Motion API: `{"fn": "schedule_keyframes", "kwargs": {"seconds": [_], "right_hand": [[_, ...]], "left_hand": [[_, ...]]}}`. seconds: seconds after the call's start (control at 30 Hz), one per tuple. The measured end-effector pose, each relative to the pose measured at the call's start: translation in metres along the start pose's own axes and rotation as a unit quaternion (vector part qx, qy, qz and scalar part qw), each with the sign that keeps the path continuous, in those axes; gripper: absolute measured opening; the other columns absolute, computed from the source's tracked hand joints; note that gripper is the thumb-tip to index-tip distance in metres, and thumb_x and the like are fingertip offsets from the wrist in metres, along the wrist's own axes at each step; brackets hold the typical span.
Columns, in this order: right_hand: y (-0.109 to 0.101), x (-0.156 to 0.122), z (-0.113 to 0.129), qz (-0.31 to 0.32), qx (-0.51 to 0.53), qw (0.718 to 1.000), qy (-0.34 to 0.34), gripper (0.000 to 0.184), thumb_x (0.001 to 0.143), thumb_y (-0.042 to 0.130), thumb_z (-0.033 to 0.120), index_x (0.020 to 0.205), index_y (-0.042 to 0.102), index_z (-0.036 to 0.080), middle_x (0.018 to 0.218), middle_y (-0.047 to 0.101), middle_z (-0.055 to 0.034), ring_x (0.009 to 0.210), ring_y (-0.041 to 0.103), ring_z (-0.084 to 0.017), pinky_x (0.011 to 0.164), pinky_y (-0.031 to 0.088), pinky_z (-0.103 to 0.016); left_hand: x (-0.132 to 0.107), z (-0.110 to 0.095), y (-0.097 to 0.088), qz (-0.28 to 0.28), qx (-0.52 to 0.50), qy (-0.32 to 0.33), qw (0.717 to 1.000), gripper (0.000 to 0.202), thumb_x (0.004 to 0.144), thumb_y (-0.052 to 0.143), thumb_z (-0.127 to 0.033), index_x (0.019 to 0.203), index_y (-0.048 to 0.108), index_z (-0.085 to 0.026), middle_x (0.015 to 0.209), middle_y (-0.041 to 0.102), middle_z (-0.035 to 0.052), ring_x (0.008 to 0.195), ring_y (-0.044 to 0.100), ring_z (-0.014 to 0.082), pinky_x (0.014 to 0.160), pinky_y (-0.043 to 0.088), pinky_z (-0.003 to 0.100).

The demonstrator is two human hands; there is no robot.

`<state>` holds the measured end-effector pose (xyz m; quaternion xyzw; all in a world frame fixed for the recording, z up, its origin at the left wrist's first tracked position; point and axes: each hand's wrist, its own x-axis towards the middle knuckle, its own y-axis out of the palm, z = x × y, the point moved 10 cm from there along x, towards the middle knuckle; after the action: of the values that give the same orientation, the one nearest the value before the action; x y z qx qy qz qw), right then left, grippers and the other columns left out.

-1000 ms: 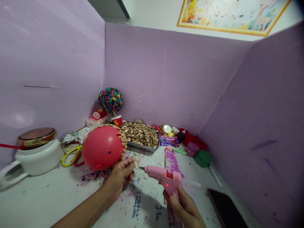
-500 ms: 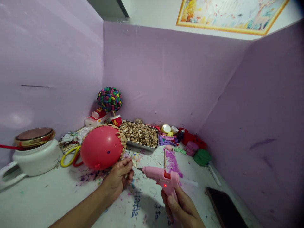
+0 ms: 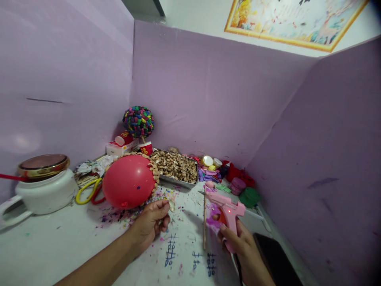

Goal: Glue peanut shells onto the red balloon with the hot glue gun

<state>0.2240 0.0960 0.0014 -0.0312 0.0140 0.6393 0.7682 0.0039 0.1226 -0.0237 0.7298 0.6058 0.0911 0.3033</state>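
My left hand [image 3: 151, 224] rests on the table just below a red balloon [image 3: 128, 181] and pinches a small pale nut shell [image 3: 172, 205] between thumb and fingers. Nut shells are stuck along the balloon's right edge. My right hand [image 3: 241, 242] grips a pink glue gun [image 3: 226, 208] by its handle, a red light glowing on its body, its nozzle pointing left and up. The gun is off to the right, a good way from the shell. A thin wooden stick [image 3: 204, 218] lies on the table between my hands.
A metal tray [image 3: 181, 182] of nut shells stands behind the balloon. A white jar with a gold lid [image 3: 44, 186] sits at the left, yellow and red scissors [image 3: 87, 192] beside it. Small pots and scraps crowd the back corner. A dark phone [image 3: 275, 260] lies at right. Purple walls enclose the table.
My right hand has carried the glue gun to the right and away from the shell. My left hand stays by the balloon, still pinching the shell.
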Motion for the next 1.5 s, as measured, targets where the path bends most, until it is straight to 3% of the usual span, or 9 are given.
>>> {"fn": "schedule_keyframes", "kwargs": {"seconds": [0.13, 0.27, 0.47, 0.8, 1.5], "right_hand": [[0.026, -0.022, 0.022, 0.061, -0.035, 0.996, -0.063, 0.037, 0.071, 0.060, 0.048, 0.091, 0.059, 0.017, 0.052, 0.054, 0.0020, 0.046, 0.043, -0.010, 0.044, 0.034, -0.021], [0.046, -0.036, 0.025, 0.120, -0.061, 0.988, -0.080, 0.044, 0.080, 0.042, 0.057, 0.086, 0.058, 0.016, 0.045, 0.048, 0.0030, 0.042, 0.036, -0.010, 0.044, 0.028, -0.023], [0.047, -0.039, 0.023, 0.126, -0.071, 0.983, -0.110, 0.042, 0.081, 0.040, 0.055, 0.078, 0.057, 0.017, 0.048, 0.045, 0.0037, 0.043, 0.038, -0.010, 0.044, 0.031, -0.024], [0.049, -0.040, 0.020, 0.130, -0.075, 0.984, -0.097, 0.042, 0.078, 0.045, 0.057, 0.073, 0.058, 0.017, 0.050, 0.043, 0.0034, 0.045, 0.040, -0.011, 0.046, 0.034, -0.024], [0.051, -0.040, 0.020, 0.131, -0.030, 0.986, -0.098, 0.038, 0.077, 0.049, 0.055, 0.070, 0.055, 0.018, 0.053, 0.043, 0.0041, 0.042, 0.035, -0.007, 0.041, 0.031, -0.020]], "left_hand": [[-0.002, 0.004, 0.007, 0.025, 0.011, -0.012, 1.000, 0.035, 0.055, 0.075, -0.038, 0.064, 0.048, -0.017, 0.042, 0.043, -0.0062, 0.038, 0.036, 0.0047, 0.038, 0.026, 0.017], [-0.002, 0.008, 0.008, 0.040, 0.012, -0.023, 0.999, 0.034, 0.057, 0.074, -0.038, 0.063, 0.049, -0.016, 0.043, 0.044, -0.0054, 0.038, 0.035, 0.0047, 0.038, 0.026, 0.016], [-0.002, 0.011, 0.007, 0.047, 0.011, -0.035, 0.998, 0.031, 0.059, 0.073, -0.037, 0.063, 0.050, -0.016, 0.042, 0.045, -0.0046, 0.037, 0.035, 0.0043, 0.039, 0.027, 0.016], [-0.003, 0.009, 0.008, 0.040, 0.010, -0.033, 0.999, 0.032, 0.056, 0.075, -0.036, 0.059, 0.051, -0.014, 0.042, 0.047, -0.0037, 0.036, 0.036, 0.0040, 0.039, 0.027, 0.016], [-0.002, 0.007, 0.008, 0.038, 0.020, -0.024, 0.999, 0.032, 0.056, 0.075, -0.036, 0.058, 0.052, -0.014, 0.042, 0.047, -0.0035, 0.036, 0.036, 0.0037, 0.038, 0.027, 0.016]]}}
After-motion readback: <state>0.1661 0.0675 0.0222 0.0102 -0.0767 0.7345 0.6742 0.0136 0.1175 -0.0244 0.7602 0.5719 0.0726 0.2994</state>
